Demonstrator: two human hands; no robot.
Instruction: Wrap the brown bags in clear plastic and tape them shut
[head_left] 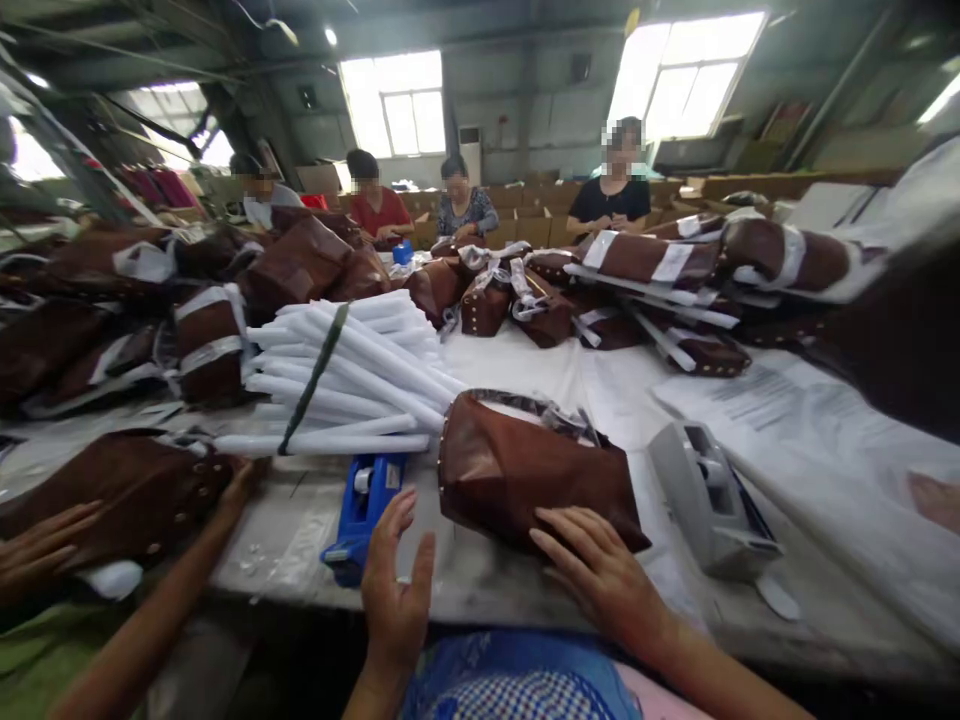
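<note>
A brown leather handbag (pixel 532 465) lies on its side on the table in front of me, its dark handle along the far edge. My right hand (pixel 600 560) rests with spread fingers at the bag's near right side, touching it. Left of the bag, my left hand (pixel 397 575) is raised with thumb and fingers apart, holding nothing. Just behind that hand stands a blue tape dispenser (pixel 364 515). Beyond it lies a bundle of white paper-like rolls (pixel 352 370), bound by a dark green strap.
A grey tape dispenser (pixel 712 500) stands at the right. Brown bags with white wrapping (pixel 645 260) are piled across the far side. At left, a co-worker's hands touch another brown bag (pixel 120 490). Clear plastic sheets (pixel 817 450) lie at right. Several people work beyond the pile.
</note>
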